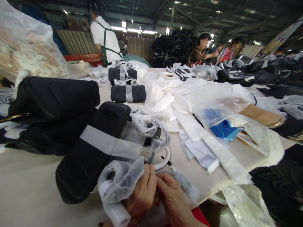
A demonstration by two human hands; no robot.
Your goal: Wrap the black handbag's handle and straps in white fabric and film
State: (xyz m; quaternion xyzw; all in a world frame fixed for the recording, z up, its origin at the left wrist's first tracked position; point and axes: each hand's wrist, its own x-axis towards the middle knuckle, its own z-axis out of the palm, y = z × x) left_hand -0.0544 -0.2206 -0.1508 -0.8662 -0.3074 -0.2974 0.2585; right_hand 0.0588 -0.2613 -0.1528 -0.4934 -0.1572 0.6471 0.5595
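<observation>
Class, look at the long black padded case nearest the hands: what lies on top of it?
A clear plastic band crosses the black padded case. Crumpled plastic wrap, in the left hand, overlaps its near corner, hiding that part.

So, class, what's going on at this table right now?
A person's left hand grips a crumpled plastic wrap around a white strap, and the right hand pinches beside it. Just ahead on the table lies a black case banded with clear plastic. More black cases, plastic bags and white sheets are spread behind, with other people working farther back.

Pale worktable (28, 189): black padded cases (92, 151), white paper strips (208, 148), clear plastic bags (213, 101), blue sheet (223, 130).
</observation>
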